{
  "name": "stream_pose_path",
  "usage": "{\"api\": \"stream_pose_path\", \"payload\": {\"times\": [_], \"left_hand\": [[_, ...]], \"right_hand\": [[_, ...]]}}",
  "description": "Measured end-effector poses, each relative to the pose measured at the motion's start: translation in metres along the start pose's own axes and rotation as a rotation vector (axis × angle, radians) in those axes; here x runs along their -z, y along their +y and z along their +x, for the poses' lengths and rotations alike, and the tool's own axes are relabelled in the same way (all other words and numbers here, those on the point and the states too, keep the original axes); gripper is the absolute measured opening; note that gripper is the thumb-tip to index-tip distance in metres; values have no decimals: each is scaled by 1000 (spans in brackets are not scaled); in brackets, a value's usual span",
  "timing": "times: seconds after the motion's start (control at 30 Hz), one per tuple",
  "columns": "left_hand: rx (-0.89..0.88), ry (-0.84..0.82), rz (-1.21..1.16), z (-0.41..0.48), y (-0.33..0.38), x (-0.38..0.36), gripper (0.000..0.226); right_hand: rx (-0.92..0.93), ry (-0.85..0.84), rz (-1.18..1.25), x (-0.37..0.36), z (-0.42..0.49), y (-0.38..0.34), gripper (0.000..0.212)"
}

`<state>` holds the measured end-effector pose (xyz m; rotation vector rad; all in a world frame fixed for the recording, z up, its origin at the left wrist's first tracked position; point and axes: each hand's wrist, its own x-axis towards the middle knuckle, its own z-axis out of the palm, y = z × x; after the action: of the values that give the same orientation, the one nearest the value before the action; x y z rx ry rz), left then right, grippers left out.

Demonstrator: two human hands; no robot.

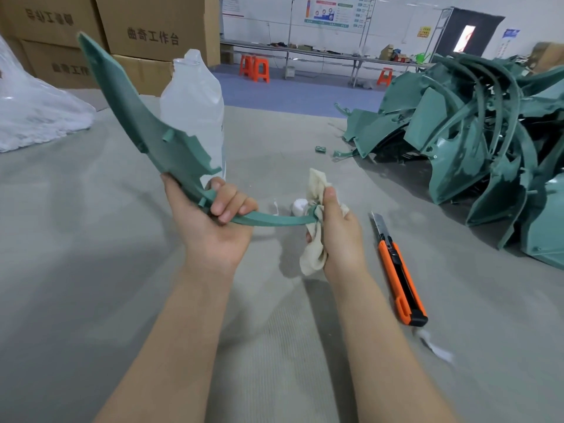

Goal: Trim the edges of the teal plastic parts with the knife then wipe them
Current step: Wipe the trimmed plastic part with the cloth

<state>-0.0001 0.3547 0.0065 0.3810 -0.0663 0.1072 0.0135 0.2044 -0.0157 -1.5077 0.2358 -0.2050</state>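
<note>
Teal part (pixel 171 154): held above the tabletop (pixel 91 239), long axis running from far left down to near right.
Left grip (pixel 210 227): fingers curled round its narrow stretch.
Right grip (pixel 335 227): pinches cloth (pixel 316 254) round the thin right tip.
Wipe path: likely leftward along the strip.

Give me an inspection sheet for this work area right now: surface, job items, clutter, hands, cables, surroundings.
Surface: grey ribbed mat covers it.
Job's things: curved teal part held up off the mat; beige cloth wrapped round its narrow end; orange knife lies on the mat right of the hands, blade out; pile of teal parts at far right.
Clutter: white scraps near the knife; small teal offcut by the pile; upright clear plastic bag behind the part.
Grippers: left hand grips the part; right hand holds the cloth on its tip.
Cables: nothing seen.
Surroundings: cardboard boxes, orange stools, long benches behind.
</note>
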Motion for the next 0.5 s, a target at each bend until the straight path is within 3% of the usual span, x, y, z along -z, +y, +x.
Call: {"api": "stream_pose_path", "payload": {"times": [0.1,0.2,0.33,0.4,0.5], "left_hand": [[11,-76,37,2,-1,4,67],[70,-190,146,6,3,12,77],[292,-6,528,15,3,8,47],[434,12,493,14,11,10,65],[557,-158,538,0,28,15,79]], "right_hand": [[-18,-62,17,8,1,-1,38],[-94,-106,204,14,6,-4,21],[-42,149,296,27,15,-6,12],[15,231,388,33,19,-6,13],[80,345,477,38,23,-6,14]]}}
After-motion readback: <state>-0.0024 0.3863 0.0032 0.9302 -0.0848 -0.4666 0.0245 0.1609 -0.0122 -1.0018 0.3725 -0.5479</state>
